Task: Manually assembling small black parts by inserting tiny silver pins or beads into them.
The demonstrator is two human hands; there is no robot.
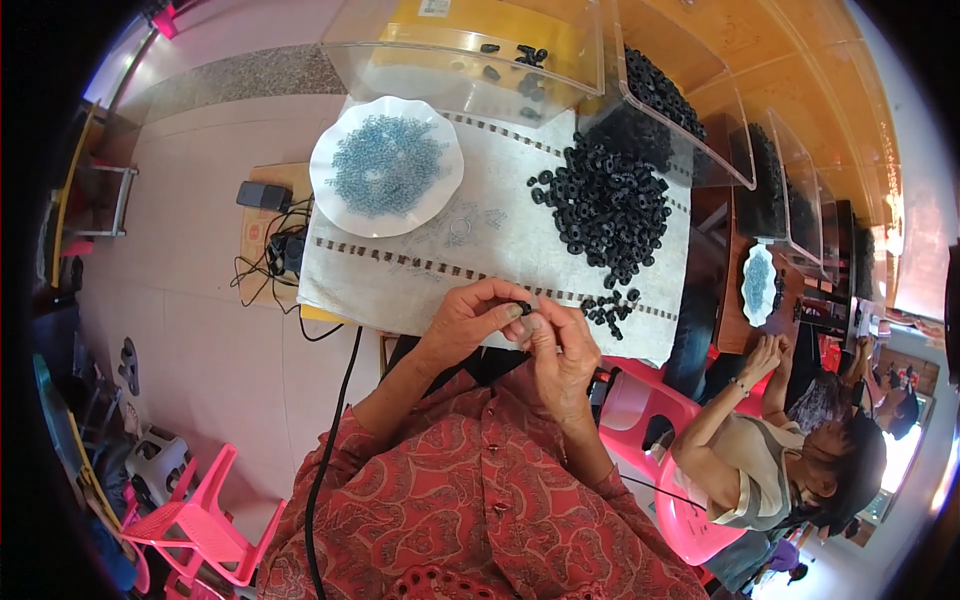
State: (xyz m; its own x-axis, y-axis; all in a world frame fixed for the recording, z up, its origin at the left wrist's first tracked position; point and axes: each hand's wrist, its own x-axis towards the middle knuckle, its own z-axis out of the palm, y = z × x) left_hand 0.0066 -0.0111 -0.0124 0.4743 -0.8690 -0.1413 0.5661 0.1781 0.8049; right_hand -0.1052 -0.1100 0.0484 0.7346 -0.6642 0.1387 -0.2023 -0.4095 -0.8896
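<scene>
Pinching a black part [526,309] between nearly closed left hand [474,318] and right hand [562,352], apparently; could drop it through slack grip.

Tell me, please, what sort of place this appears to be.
Probably a small assembly workshop: heaped black parts, a white plate of tiny bluish pieces, and a co-worker seated at another table.

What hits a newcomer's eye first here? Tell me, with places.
The white scalloped plate of bluish pieces dominates the far left of the cloth. A heap of black parts lies at right. At the near edge, left hand and right hand meet at a small black piece.
</scene>
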